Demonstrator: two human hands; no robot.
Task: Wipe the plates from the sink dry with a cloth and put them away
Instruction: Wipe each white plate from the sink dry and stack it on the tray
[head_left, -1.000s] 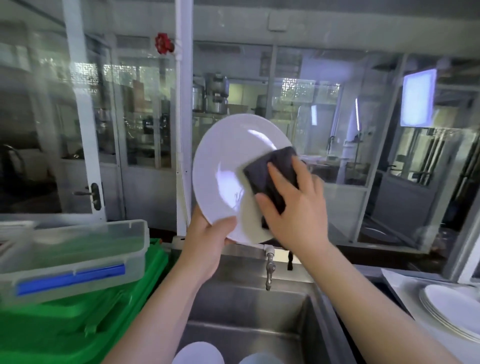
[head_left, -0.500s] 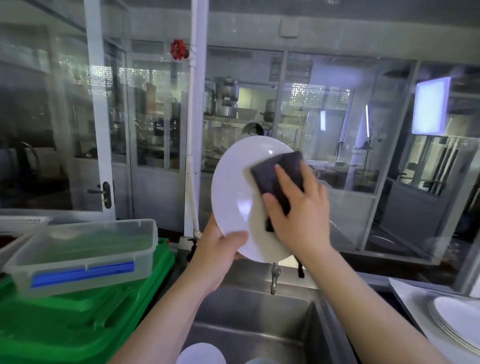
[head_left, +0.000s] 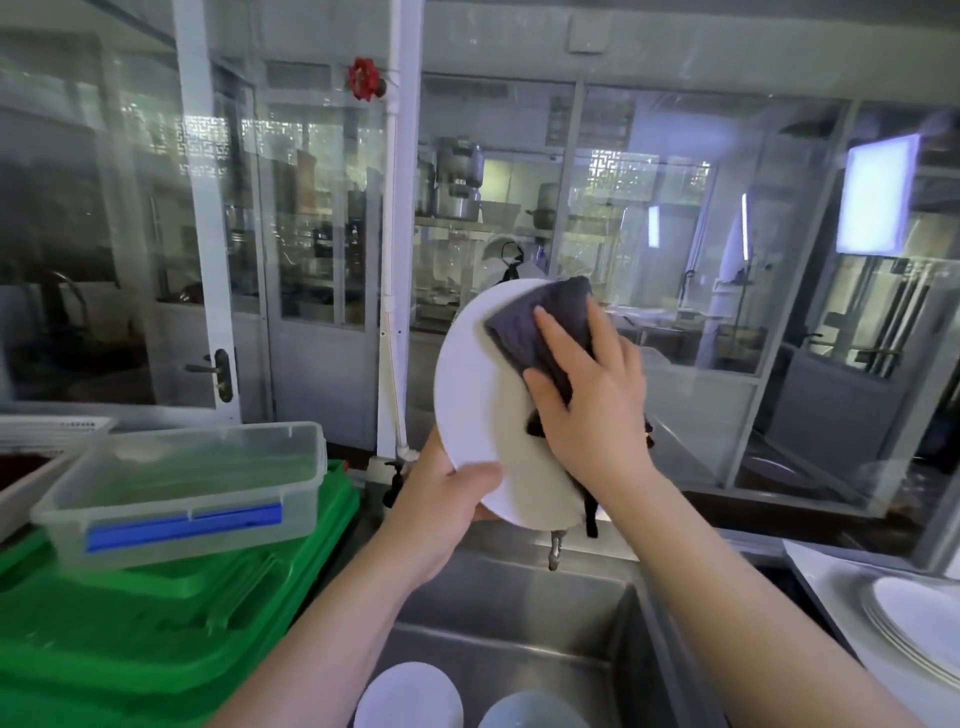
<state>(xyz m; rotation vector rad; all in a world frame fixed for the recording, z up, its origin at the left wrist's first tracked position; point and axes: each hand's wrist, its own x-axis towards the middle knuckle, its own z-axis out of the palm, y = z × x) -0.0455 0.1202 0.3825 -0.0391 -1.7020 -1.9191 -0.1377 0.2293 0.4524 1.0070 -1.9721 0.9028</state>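
A: The left hand (head_left: 441, 499) grips the lower rim of the round white ceramic plate (head_left: 475, 395), thumb curled over the near face, holding it tilted up above the stainless steel sink (head_left: 519, 613). The right hand (head_left: 592, 400) presses a dark grey folded cloth (head_left: 540, 322) flat against the plate's upper right part, fingers spread over it.

B: What's around them?

A: On the left, a clear plastic lidded box with a blue clip (head_left: 182, 488) sits on a stack of green plastic crates (head_left: 156, 623). On the right, a stack of white plates (head_left: 914, 623) rests on the steel bench (head_left: 826, 582). Behind the plate stands a white vertical pipe (head_left: 402, 208) with a red valve wheel (head_left: 363, 78), then glass partitions.

B: Anything hard to see?

A: The metal tap spout (head_left: 556, 553) only peeks out under the plate; its upper part is hidden. Two pale round dishes (head_left: 410, 696) in the sink are cut off by the bottom edge. The stack on the right runs off the frame. Much of the cloth's lower part lies under the right hand.
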